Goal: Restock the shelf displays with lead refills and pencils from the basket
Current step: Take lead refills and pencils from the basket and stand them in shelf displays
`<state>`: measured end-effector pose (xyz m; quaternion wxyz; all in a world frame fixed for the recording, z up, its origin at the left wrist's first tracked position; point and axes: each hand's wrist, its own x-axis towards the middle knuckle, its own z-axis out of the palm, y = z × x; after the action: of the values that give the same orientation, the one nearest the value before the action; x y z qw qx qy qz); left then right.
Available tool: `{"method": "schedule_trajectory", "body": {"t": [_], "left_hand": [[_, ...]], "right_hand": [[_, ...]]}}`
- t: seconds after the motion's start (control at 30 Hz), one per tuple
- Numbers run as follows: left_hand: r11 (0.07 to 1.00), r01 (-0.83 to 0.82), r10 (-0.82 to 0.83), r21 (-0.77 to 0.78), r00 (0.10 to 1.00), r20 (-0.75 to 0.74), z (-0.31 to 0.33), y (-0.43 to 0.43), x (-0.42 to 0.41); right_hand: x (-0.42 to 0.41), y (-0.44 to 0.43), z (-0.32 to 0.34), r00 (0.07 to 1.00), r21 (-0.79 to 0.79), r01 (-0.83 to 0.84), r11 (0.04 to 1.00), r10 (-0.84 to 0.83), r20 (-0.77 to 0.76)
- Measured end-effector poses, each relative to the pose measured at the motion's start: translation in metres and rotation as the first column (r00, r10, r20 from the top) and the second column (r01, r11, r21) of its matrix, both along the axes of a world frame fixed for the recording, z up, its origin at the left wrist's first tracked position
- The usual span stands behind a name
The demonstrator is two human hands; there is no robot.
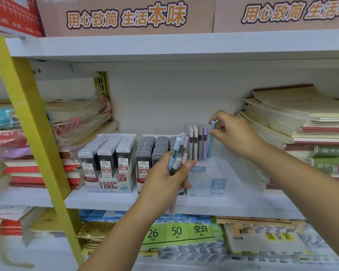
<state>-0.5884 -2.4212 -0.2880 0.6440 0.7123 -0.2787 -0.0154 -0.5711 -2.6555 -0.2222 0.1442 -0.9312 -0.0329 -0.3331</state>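
Right hand [231, 132] pinches slim pale-blue pencil [210, 142]; I'd seat it upright in clear plastic display [205, 180]. Left hand [164, 178] grips pastel pencil bundle [177, 151].

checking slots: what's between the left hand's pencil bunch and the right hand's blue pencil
Head view: grey, beige and purple pencils standing in the clear display.

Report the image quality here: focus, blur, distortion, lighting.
Head view: even light, no hard shadows; lead refill boxes fairly sharp at centre; packs on the bottom shelf and left-edge stacks smeared; upper shelf edge bowed by the wide-angle lens.
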Motion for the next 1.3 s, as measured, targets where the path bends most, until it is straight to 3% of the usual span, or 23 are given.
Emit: {"method": "schedule_trajectory", "body": {"t": [0.17,0.33,0.53,0.67,0.83,1.0,1.1,1.23,1.3], "left_hand": [[1.000,0.002,-0.002,0.019,1.000,0.012,0.001,0.000,0.000],[1.000,0.019,-0.019,0.000,1.000,-0.025,0.004,0.002,0.000],[0.988,0.089,-0.106,-0.125,0.984,-0.140,0.007,0.006,-0.002],[0.975,0.133,-0.168,-0.176,0.965,-0.203,0.008,0.010,-0.003],[0.965,0.201,-0.232,-0.168,0.954,-0.192,0.007,0.007,-0.008],[0.955,0.247,-0.276,-0.166,0.943,-0.186,0.007,0.007,-0.013],[0.943,0.277,-0.314,-0.183,0.923,-0.221,0.006,0.011,-0.013],[0.946,0.290,-0.318,-0.145,0.917,-0.240,0.001,0.017,-0.011],[0.949,0.289,-0.312,-0.126,0.922,-0.228,-0.001,0.017,-0.010]], "right_hand": [[0.005,-0.003,-0.004,1.000,0.011,0.028,1.000,-0.028,0.001],[0.011,-0.003,-0.005,0.988,-0.132,0.127,0.983,-0.114,0.101],[-0.003,0.005,0.000,0.989,-0.016,0.143,0.990,-0.142,0.043],[-0.044,0.030,0.001,0.994,0.168,-0.002,0.986,-0.017,0.110],[-0.083,0.076,0.001,0.918,0.555,-0.288,0.780,0.391,-0.074],[-0.083,0.083,-0.001,0.895,0.602,-0.228,0.765,0.408,-0.179],[-0.083,0.080,-0.001,0.922,0.670,-0.221,0.709,0.377,-0.094],[-0.084,0.072,0.009,0.937,0.827,-0.282,0.486,0.325,0.129],[-0.084,0.070,0.009,0.928,0.856,-0.299,0.421,0.336,0.159]]}}
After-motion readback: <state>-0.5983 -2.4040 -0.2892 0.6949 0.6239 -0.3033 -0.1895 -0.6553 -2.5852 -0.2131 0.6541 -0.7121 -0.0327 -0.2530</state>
